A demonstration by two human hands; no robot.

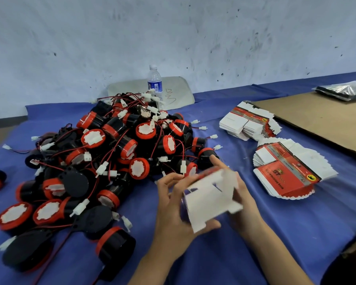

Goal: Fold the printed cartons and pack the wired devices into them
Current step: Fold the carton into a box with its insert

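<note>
At lower centre of the frame we hold a half-folded carton (210, 198) over the desk (265, 243). Our left hand (173, 202) curls round its near side and our right hand (243, 192) grips the far side. The wired devices (111, 153) lie heaped to its left. Squeezing too hard could crease a flap or tear a tab, as the thin card is not yet locked.

The devices (130, 147) are made of smooth plastic, the cartons (286, 175) of glossy printed card; matt cloth (265, 249) is laid underneath
</note>
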